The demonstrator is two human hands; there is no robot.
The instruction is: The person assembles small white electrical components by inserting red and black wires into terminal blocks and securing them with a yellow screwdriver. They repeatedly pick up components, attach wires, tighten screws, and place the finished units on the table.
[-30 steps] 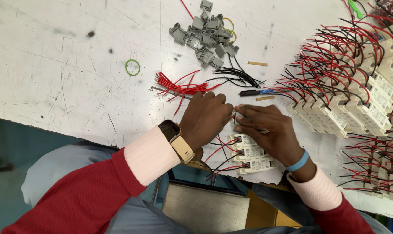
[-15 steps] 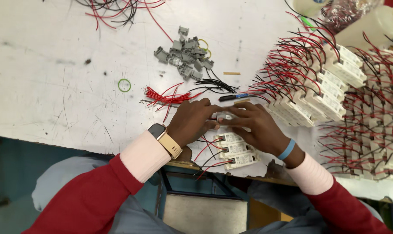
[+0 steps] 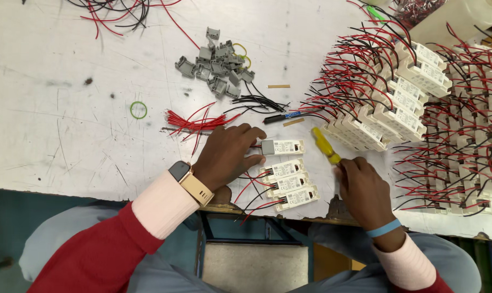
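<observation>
White wired module (image 3: pixel 281 147): on tabletop (image 3: pixel 67 108), its grey end touching left hand (image 3: pixel 227 154) fingers, curled and pressed on it. Right hand (image 3: pixel 365 187): fingers closed around yellow-handled screwdriver (image 3: pixel 326 145), just right of module. Three like modules (image 3: pixel 289 184) below.

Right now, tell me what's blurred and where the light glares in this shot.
Head view: the right hand and its yellow tool are motion-smeared; the left hand and white module are sharp. The table is evenly lit, brightest at top right, with no hard glare.
</observation>
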